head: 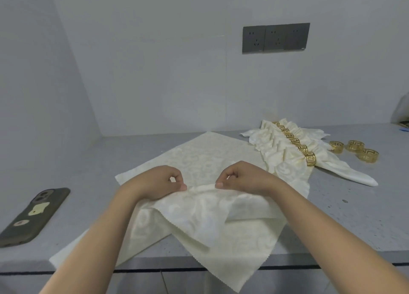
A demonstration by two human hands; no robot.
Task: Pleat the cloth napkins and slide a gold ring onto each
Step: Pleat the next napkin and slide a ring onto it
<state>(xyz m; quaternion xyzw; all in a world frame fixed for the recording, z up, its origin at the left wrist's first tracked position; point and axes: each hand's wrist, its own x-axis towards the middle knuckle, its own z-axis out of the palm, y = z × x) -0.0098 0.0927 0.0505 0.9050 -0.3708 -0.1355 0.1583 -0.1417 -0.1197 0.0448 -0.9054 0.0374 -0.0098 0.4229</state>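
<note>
A cream napkin (199,216) lies spread on the grey counter (354,216), one corner pointing away toward the wall and its near corner hanging over the front edge. The cloth is thin, woven with a faint scroll pattern, and its cut edges are zigzagged. Across its middle a ridge of fabric is gathered up into a fold. The left hand (161,181) pinches the left end of that ridge between thumb and curled fingers; the right hand (241,178) pinches the right end the same way. The two hands sit close together, thumbs pointing at each other, both forearms reaching in from the near edge over the draped part of the cloth.

To the left, apart from the napkin, a phone (33,216) in a dark olive case lies face down near the counter's front edge, with pale stickers on its back.

Farther back on the right, finished napkins (285,147) lie side by side in a row, pleated and fanned, each cinched by a gold ring with a cut-out key pattern. The nearest of them touches the flat napkin's right corner. Just beyond, three loose rings (354,150) stand on the speckled counter.

On the pale wall behind, a dark socket panel (275,38) is mounted.
</note>
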